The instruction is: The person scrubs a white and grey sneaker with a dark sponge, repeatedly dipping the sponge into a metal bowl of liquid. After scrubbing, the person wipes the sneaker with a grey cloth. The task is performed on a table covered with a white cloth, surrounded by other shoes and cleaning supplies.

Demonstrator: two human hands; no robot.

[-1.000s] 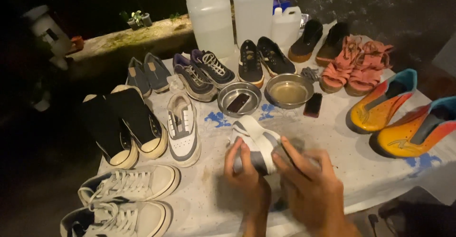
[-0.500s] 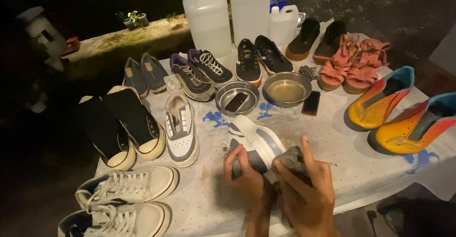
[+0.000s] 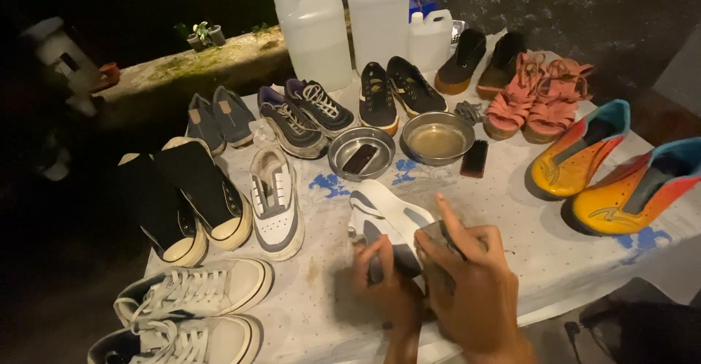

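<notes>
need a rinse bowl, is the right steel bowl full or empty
Partly full: the right steel bowl holds murky yellowish liquid, well below its rim.

Both hands sit low and close together, backs upward. The left hand (image 3: 383,280) curls its fingers in a grip; the right hand (image 3: 467,284) overlaps it, index finger stretched forward

Night scene: warm overhead light on the worktop (image 3: 511,262), surroundings nearly black, left edge dim, slight blur, soft shadows
</notes>
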